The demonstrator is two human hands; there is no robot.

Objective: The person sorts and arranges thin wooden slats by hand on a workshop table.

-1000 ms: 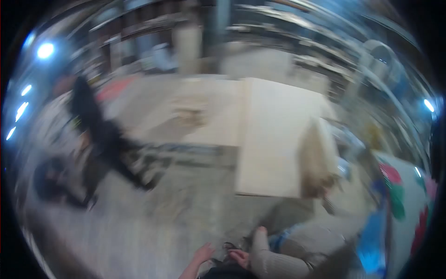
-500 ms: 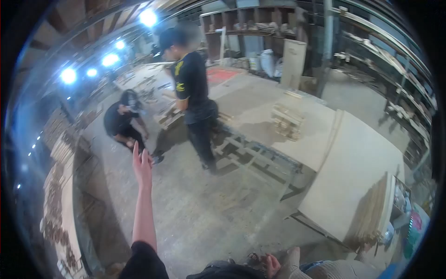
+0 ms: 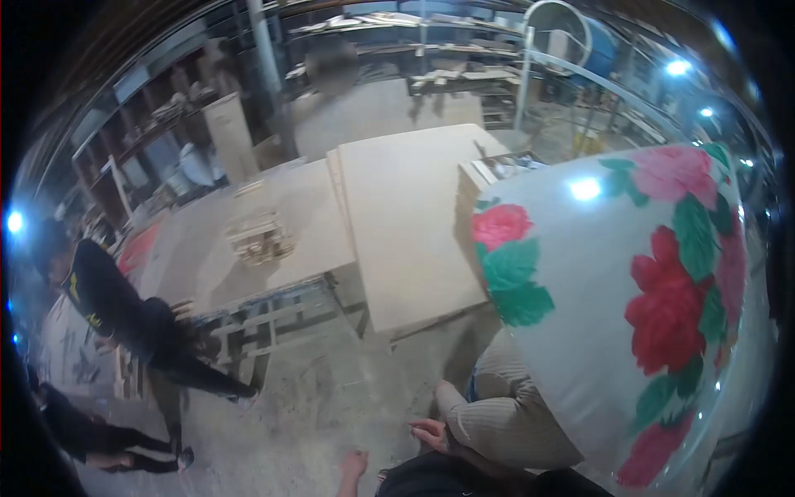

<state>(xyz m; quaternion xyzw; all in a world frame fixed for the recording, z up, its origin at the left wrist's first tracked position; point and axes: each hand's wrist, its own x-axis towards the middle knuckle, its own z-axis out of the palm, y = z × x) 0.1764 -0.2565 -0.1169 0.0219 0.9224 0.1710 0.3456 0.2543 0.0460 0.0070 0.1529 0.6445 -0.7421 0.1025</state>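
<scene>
My left hand [image 3: 354, 464] is low at the bottom centre, its fingers curled in and nothing visible in them. My right hand [image 3: 431, 433] rests above my dark clothing [image 3: 447, 479], fingers loosely apart and pointing left, with no object seen in it. Just beyond it is a person's leg in striped beige cloth [image 3: 517, 422], beside my right forearm. A large white sheet-like panel printed with red and pink flowers [image 3: 596, 273] fills the right side, close to the camera and partly hiding that person.
Pale boards [image 3: 414, 224] lie on a low table ahead, with a stack of wood strips [image 3: 258, 236] on the left. A standing person in dark clothes [image 3: 124, 306] and another bending low [image 3: 83, 435] are at left. Racks of timber [image 3: 464, 74] line the back.
The view has swung to the right. My left hand, stretched forward with a finger pointing, has come down near my lap and curled. The flowered panel now stands large at right.
</scene>
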